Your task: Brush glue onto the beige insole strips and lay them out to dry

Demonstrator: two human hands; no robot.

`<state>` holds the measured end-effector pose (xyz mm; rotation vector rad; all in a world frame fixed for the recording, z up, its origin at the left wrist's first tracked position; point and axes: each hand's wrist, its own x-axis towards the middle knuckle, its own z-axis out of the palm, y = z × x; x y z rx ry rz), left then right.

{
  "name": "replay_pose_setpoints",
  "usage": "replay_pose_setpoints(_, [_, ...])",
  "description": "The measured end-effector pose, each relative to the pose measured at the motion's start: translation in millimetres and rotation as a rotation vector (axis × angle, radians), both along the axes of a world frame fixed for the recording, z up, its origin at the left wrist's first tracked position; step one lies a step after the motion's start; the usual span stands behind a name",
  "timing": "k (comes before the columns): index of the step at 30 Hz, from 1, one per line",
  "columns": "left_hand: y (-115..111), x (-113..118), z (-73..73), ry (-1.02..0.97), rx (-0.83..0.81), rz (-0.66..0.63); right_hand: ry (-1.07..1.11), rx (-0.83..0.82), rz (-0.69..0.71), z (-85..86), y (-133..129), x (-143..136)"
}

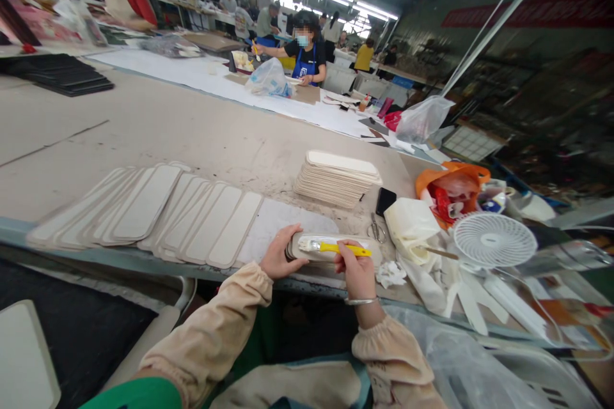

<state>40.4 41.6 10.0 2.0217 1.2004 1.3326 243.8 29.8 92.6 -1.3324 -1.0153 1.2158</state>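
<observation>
My right hand (355,271) is closed round the yellow handle of a flat paintbrush (343,248). The brush's bristles, tipped with something whitish, lie over the left part of the top panel in a small stack of rounded off-white panels (330,257). Around the left end of that stack, my left hand (282,254) grips with thumb in front and fingers behind. To the left, several similar panels (223,223) are fanned out, overlapping, along the table's near edge. A taller, neat stack of panels (338,179) stands farther back.
Right of my hands are scissors (377,229), a black phone (385,201), crumpled tissue (391,273), a white fan (495,239) and an orange bag (451,188). Dark sheets (57,73) lie far left. Across the table, a person in a blue apron (307,64) holds a brush.
</observation>
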Motion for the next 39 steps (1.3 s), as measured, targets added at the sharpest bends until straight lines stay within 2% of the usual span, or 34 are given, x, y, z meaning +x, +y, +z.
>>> replay_pose_setpoints(5, [1, -1, 0.1, -0.005, 0.007, -0.012, -0.112, -0.017, -0.019, 1.5, -4, 11])
replay_pose_setpoints(14, [1, -1, 2.9, -0.008, 0.005, -0.015, -0.396, 0.004, -0.187, 9.6, -8, 60])
replay_pose_setpoints(22, [1, -1, 4.3, 0.006, -0.017, -0.021, -0.442, -0.011, -0.322, 20.6, -9, 85])
replay_pose_setpoints(30, [3, -2, 1.5, 0.006, 0.043, -0.023, -0.450, 0.025, -0.410, 5.1, -4, 104])
replay_pose_setpoints(39, [4, -1, 1.3, -0.028, 0.061, -0.043, -0.406, 0.025, -0.447, 3.0, -4, 106])
